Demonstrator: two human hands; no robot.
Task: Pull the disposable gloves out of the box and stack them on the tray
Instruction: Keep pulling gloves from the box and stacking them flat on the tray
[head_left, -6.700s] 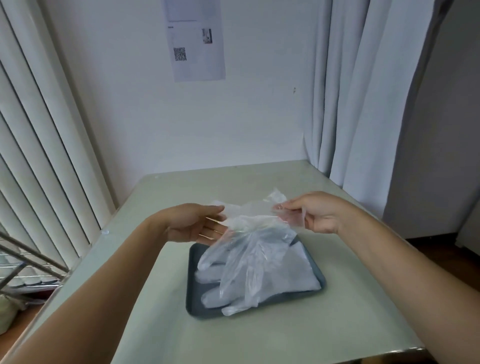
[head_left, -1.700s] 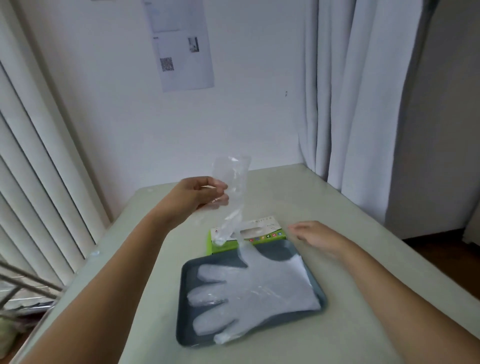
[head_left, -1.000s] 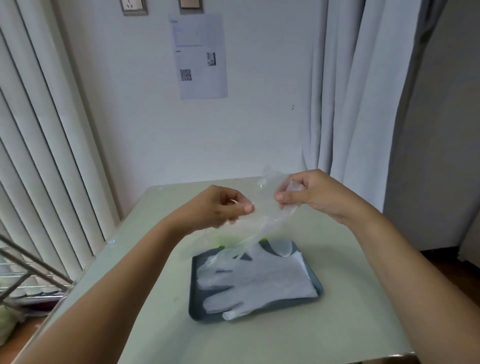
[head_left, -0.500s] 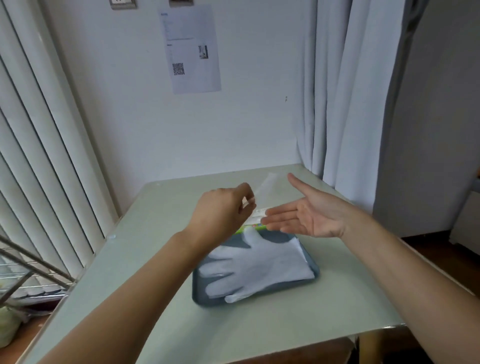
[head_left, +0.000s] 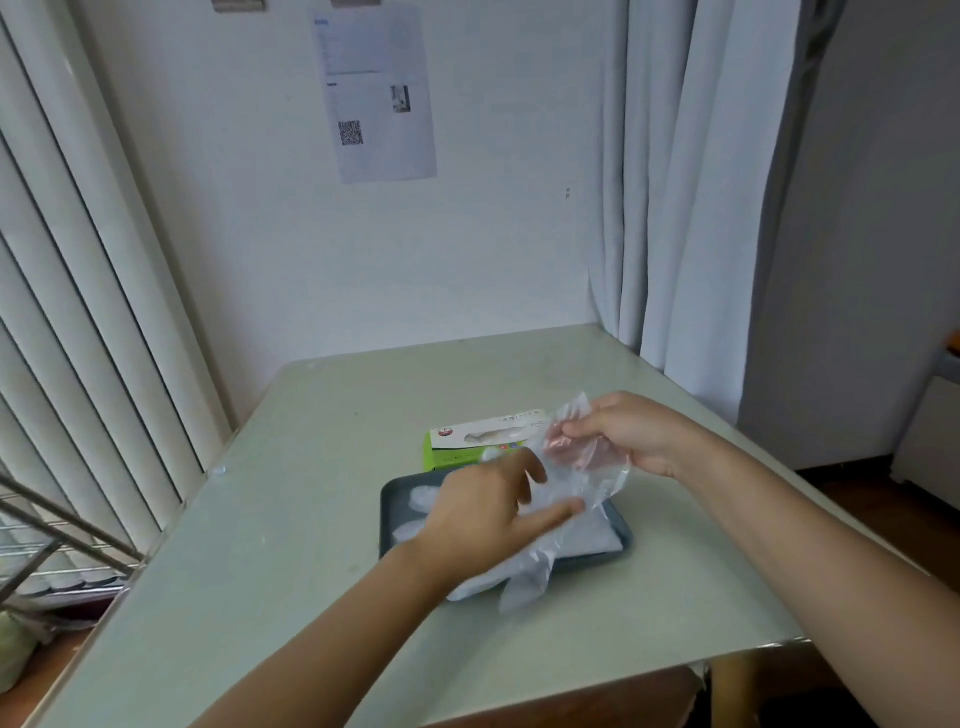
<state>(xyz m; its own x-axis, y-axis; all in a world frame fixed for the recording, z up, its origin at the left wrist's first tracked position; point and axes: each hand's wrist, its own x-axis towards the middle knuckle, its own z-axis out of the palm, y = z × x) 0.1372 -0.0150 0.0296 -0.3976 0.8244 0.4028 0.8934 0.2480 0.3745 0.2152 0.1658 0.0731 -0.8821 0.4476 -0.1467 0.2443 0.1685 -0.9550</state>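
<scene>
Hands meet over a dark tray (head_left: 388, 499) that sits on the pale green worktop (head_left: 311, 519). The right hand (head_left: 634, 436) pinches the cuff end of a clear glove (head_left: 597, 478) between thumb and curled fingers. It holds the cuff up above the tray's far right part, the film crumpled around the fingertips. The glove slopes down toward the near side, and its loose fingers reach past the tray's near rim. The left hand (head_left: 483, 512) is spread, fingers mostly straight, lying against the glove's middle from the left; it grips nothing that I can make out. Under both lies a flat stack of gloves (head_left: 597, 538) in the tray, partly hidden by the left hand, with some fingertips showing at the tray's left side. A green and white box (head_left: 467, 441) stands just behind the tray's far rim. On the wall behind hangs a paper sheet (head_left: 379, 98) with a QR code. A white curtain (head_left: 675, 208) falls at the right, vertical blinds (head_left: 78, 286) at the left.
</scene>
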